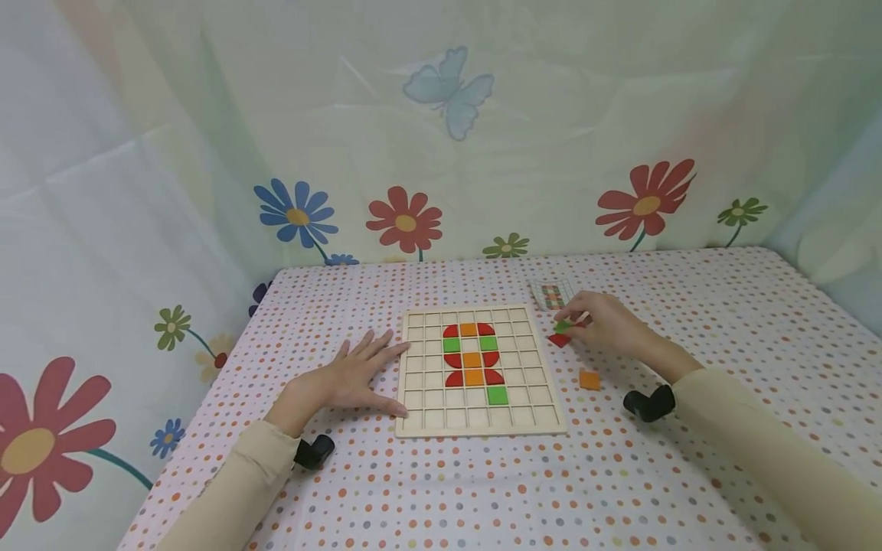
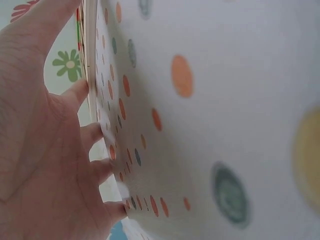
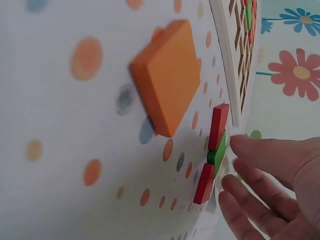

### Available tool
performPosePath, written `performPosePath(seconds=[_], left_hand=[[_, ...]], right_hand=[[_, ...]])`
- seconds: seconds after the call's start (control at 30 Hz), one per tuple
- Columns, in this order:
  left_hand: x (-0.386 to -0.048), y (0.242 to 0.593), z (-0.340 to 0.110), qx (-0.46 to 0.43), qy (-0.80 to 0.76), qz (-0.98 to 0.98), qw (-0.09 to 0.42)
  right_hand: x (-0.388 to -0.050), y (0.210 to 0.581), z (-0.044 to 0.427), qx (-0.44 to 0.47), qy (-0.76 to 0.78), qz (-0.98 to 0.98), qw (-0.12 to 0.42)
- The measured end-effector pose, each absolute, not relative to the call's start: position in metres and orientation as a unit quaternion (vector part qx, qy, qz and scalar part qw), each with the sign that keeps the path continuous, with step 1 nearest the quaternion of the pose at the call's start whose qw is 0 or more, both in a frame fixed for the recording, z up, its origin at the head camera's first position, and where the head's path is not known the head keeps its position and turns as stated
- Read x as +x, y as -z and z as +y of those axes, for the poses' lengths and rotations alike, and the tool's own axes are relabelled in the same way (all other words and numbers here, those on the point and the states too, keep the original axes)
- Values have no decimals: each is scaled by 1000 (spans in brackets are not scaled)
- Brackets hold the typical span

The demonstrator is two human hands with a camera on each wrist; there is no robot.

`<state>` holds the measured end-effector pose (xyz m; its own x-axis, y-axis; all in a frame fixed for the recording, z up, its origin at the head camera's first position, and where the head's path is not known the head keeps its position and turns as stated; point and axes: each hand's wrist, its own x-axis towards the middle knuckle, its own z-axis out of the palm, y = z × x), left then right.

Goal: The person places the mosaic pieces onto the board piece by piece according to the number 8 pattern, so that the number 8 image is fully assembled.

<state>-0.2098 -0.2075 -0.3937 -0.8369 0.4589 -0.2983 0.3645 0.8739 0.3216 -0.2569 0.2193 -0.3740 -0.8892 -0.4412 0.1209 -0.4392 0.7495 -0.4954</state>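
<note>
A wooden grid board (image 1: pixel 434 418) lies on the table, holding red curved pieces (image 1: pixel 451 360), orange squares (image 1: pixel 472 360) and green squares (image 1: pixel 497 396). My left hand (image 1: pixel 354 379) lies spread beside it, thumb and index finger touching its left edge. Right of the board, my right hand (image 1: pixel 601 325) reaches to a loose green tile (image 3: pixel 217 152), thumb and fingers close around it. In the right wrist view a small gap shows between fingertips and tile. Two red pieces (image 3: pixel 218 125) flank that green tile. Nearer me rests an orange square tile (image 1: pixel 589 380).
A small pattern card (image 1: pixel 552 295) lies behind the right hand, partly covered by it. The table has a dotted cloth (image 1: pixel 448 497). A flowered curtain (image 1: pixel 524 153) stands behind and at the left. Black wrist devices (image 1: pixel 649 403) sit below both wrists.
</note>
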Motion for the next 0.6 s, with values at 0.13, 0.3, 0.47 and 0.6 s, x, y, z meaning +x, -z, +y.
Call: performPosePath(seconds=[0.13, 0.3, 0.47, 0.6], left_hand=[[-211, 395, -206, 216, -125, 949, 189], [-211, 396, -205, 216, -124, 950, 188], [-212, 396, -206, 214, -121, 951, 186], [-211, 397, -207, 210, -121, 952, 185]], right_hand=[[-265, 374, 219, -210, 252, 944, 40], [-272, 372, 219, -182, 245, 949, 81], [-277, 370, 219, -173, 252, 947, 101], [-281, 368, 217, -174, 264, 942, 110]])
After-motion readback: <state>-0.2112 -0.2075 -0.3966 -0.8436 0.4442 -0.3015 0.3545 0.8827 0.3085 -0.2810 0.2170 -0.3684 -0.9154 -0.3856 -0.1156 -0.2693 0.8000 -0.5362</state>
